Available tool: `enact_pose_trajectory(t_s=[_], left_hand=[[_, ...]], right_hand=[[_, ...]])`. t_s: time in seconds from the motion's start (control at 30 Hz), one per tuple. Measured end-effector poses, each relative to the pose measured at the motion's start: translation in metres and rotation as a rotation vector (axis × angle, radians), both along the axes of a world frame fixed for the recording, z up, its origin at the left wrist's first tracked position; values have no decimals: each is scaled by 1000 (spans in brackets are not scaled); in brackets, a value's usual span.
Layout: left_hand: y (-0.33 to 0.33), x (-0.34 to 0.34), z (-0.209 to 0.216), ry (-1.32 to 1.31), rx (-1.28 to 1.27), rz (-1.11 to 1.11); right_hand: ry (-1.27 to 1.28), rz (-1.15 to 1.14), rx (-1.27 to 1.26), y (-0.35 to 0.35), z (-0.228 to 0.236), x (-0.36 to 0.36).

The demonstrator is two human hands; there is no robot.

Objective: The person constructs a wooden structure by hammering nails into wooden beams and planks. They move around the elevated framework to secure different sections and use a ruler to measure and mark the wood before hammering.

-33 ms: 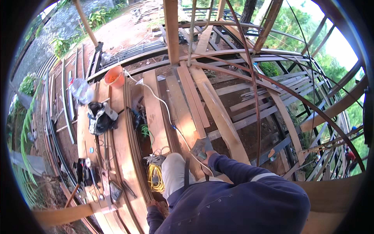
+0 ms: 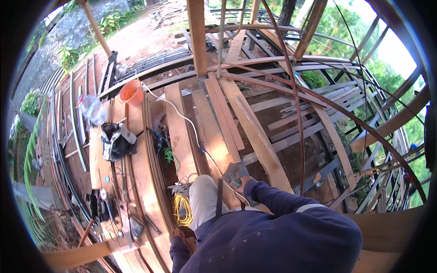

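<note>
My right hand [image 2: 245,182] is closed round a dark grey, flat-faced piece [image 2: 232,171] at the end of a long plank [image 2: 212,127]; its exact kind does not show. A white cable [image 2: 189,120] runs down the planks and passes close to that hand. Low in the view, my left hand [image 2: 178,234] is at the edge of a stack of boards [image 2: 154,200], beside my knee. Its fingers are partly hidden and small, so their grip is unclear. A coil of yellow cord [image 2: 183,210] lies between the boards and my leg.
An orange bucket [image 2: 131,93], a clear plastic bottle [image 2: 92,109] and a black-and-white bag [image 2: 117,141] stand on the boards at left. Hand tools [image 2: 105,204] lie nearer me. Open gaps show between beams [image 2: 291,143] at right. A wooden post [image 2: 197,38] rises ahead.
The view has shifted very slightly. Both hands keep about the same places, and the grey piece stays in my right hand.
</note>
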State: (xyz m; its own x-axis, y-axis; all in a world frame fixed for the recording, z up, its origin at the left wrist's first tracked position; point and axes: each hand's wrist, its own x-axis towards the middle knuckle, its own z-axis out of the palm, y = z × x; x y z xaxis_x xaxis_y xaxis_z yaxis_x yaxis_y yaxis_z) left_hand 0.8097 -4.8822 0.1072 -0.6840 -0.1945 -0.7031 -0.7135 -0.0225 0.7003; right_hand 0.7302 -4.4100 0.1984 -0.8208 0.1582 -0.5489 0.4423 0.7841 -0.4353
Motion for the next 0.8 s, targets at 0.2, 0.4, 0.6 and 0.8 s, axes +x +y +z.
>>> enact_pose_trajectory(t_s=[0.2, 0.4, 0.6, 0.8], left_hand=[[156, -256, 61, 211, 220, -628], [294, -417, 87, 199, 985, -382], [322, -572, 95, 191, 613, -18], [338, -701, 99, 7, 511, 284]], right_hand=[[213, 209, -134, 16, 52, -117], [360, 340, -350, -10, 23, -324], [95, 459, -660, 40, 55, -498], [319, -9, -28, 208, -113, -616]])
